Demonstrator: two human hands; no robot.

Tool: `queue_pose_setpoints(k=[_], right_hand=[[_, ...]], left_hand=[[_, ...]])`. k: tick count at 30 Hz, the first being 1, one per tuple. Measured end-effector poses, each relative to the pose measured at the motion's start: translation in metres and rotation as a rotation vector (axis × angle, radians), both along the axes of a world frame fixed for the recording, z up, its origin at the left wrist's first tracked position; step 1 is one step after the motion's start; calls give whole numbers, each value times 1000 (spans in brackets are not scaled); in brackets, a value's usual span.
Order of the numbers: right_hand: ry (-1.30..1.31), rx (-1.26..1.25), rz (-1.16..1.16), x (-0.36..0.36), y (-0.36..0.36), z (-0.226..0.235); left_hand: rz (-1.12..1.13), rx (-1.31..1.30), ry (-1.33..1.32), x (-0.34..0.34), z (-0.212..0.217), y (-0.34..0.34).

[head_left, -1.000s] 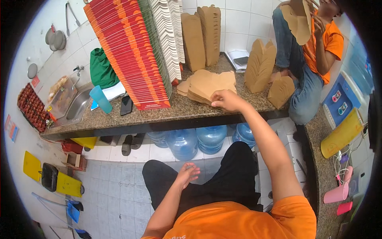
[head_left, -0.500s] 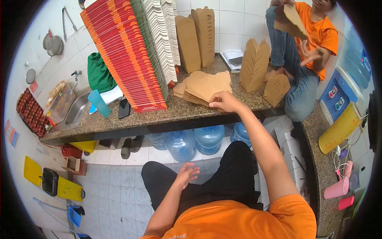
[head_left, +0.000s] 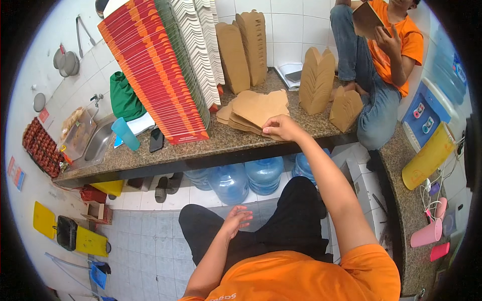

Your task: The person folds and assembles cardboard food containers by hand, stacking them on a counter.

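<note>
My right hand (head_left: 282, 128) reaches onto the granite counter and pinches the near edge of a pile of flat brown cardboard box blanks (head_left: 260, 107). Whether it grips one blank or several cannot be seen. Over my lap, my left hand (head_left: 238, 220) hangs with its fingers apart, holding nothing. To the right of the pile stands a stack of nested brown cardboard boxes (head_left: 316, 83), with a shorter stack (head_left: 346, 109) beside it. Across the counter, a co-worker (head_left: 396, 50) in orange holds a partly folded brown box (head_left: 367, 21) in both hands.
Tall leaning stacks of red printed cartons (head_left: 155, 75) and white cartons (head_left: 196, 47) rise left of the pile. Behind it are more brown box stacks (head_left: 232, 57). A phone (head_left: 156, 140) and a teal cup (head_left: 125, 133) lie farther left. Water jugs (head_left: 227, 183) stand under the counter.
The co-worker's lower hand has come up to the brown box, which has turned and looks more folded. My two hands stay nearly where they were; my view has shifted slightly.
</note>
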State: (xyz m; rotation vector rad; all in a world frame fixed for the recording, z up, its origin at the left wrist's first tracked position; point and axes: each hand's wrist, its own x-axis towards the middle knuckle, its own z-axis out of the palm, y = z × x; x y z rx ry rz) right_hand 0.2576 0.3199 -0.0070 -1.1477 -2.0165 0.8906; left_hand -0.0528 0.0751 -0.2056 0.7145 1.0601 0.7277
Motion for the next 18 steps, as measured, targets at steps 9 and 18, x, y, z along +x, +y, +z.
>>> queue_pose_setpoints(k=[9,18], right_hand=[[22,202,-127,0,-8,-12],[-73,926,-580,-27,-40,19]], left_hand=[[-19,10,0,2,-2,3],[106,271,134,6,-7,-3]])
